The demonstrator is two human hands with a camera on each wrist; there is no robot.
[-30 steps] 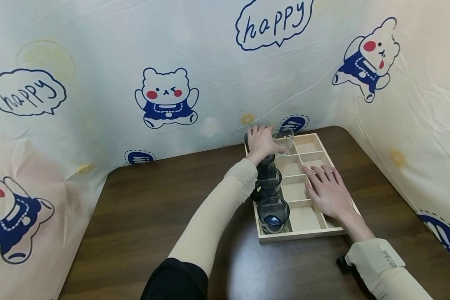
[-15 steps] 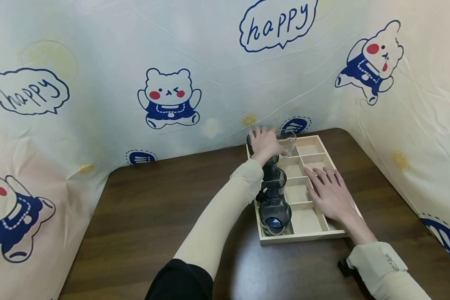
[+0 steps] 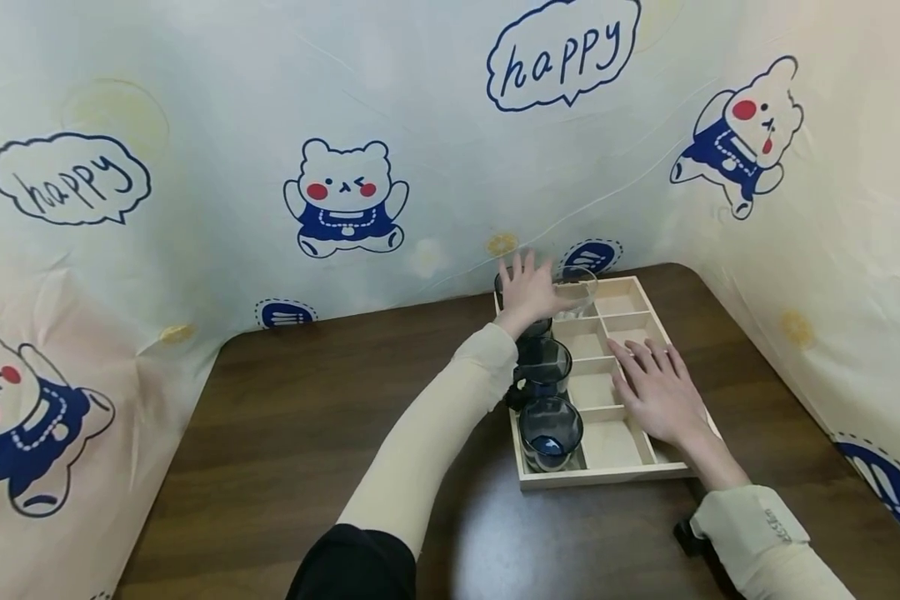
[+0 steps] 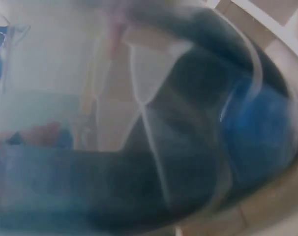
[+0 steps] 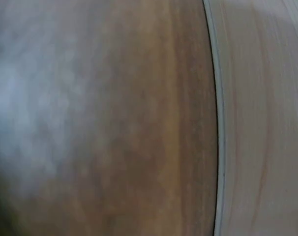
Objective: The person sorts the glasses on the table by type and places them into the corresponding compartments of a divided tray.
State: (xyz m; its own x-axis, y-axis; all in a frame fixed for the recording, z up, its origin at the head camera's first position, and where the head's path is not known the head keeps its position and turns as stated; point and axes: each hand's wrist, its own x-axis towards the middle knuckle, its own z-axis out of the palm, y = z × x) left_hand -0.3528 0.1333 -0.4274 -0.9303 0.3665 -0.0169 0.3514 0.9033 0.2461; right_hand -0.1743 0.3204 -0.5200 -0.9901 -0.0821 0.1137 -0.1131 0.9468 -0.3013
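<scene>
My left hand is over the far end of a pale wooden compartment tray, fingers spread, thumb beside a clear glass. That clear glass stands in a far compartment of the second column. Dark-tinted glasses line the left column, including a near one and one behind it; those farther back are partly hidden by the left hand. Blue-tinted glass fills most of the left wrist view, close and blurred. My right hand rests with fingers extended across the dividers on the tray's right side.
The tray lies on a brown wooden table; its pale side shows in the right wrist view. A printed curtain with cartoon bears hangs close behind the table and along its right side.
My left hand's fingers have spread and come away from the clear glass, which stays in its far compartment. The right hand stays in place. The head view has shifted slightly.
</scene>
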